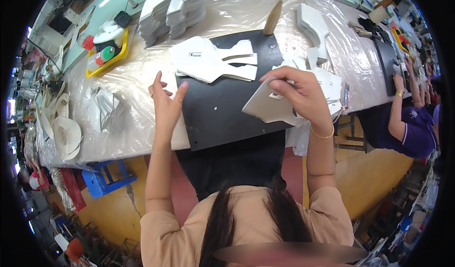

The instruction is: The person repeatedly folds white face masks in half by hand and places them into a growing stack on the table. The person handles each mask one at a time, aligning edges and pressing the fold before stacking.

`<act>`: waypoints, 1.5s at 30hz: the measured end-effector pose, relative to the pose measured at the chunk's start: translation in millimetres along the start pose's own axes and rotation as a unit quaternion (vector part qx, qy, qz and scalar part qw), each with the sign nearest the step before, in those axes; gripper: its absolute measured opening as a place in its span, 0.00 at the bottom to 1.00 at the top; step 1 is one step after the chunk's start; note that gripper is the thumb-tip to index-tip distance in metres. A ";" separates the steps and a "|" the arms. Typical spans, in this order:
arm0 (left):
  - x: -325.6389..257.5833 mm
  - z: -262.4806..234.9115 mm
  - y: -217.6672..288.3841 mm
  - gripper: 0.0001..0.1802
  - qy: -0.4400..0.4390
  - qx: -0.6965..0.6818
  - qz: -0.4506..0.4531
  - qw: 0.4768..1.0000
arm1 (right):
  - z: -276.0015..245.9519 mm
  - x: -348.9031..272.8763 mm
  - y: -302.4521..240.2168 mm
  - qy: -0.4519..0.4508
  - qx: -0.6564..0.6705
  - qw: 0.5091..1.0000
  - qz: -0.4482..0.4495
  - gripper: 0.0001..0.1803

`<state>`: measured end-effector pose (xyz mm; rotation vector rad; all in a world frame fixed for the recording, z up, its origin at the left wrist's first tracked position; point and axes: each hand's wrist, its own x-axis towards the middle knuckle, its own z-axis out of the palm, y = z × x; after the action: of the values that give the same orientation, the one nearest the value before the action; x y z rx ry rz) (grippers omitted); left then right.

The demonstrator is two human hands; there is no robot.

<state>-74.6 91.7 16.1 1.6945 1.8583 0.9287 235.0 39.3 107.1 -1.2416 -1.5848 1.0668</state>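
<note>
Her right hand (303, 94) grips a white cut piece (268, 108) above the black mat (222, 115); her left hand (166, 101) hovers spread and empty. A few loose pieces (213, 60) lie on the surface (128, 124), perhaps done, while the tall stacks (173, 8) behind look untouched.

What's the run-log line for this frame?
right hand: holds white cut piece | left hand: open, empty | under: black mat

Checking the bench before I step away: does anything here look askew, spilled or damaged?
Nothing looks spilled or damaged. The right hand holds a white cut piece over the black mat; the left hand is open and empty. The white stacks lean slightly but stand.
</note>
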 end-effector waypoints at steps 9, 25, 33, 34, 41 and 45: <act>-79.1 13.6 14.1 0.42 -0.310 -0.533 -0.270 0.740 | 53.2 32.1 4.2 -0.249 -0.090 0.943 -0.201 0.07; -104.0 8.3 14.4 0.33 -0.044 0.013 0.160 0.986 | 73.9 6.9 42.5 -0.187 -0.083 0.975 -0.091 0.09; -104.1 9.5 15.2 0.18 -0.174 -0.400 -0.210 0.875 | 72.5 -6.8 49.8 -0.084 -0.060 0.995 0.003 0.09; -103.5 10.0 13.9 0.18 -0.192 -0.391 -0.202 0.877 | 71.5 -10.4 50.4 -0.081 -0.064 0.994 0.020 0.10; -101.8 9.8 9.9 0.23 -0.260 -0.405 -0.177 0.858 | 89.5 -24.2 55.2 -0.078 -0.106 0.991 0.015 0.23; -106.2 6.9 16.2 0.27 -0.277 -0.388 -0.130 0.870 | 93.1 -17.4 61.7 -0.119 -0.115 0.986 0.001 0.20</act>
<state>-44.0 -11.4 12.1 1.0191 1.0673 0.8009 166.0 19.9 19.7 -1.3026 -1.9332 1.0886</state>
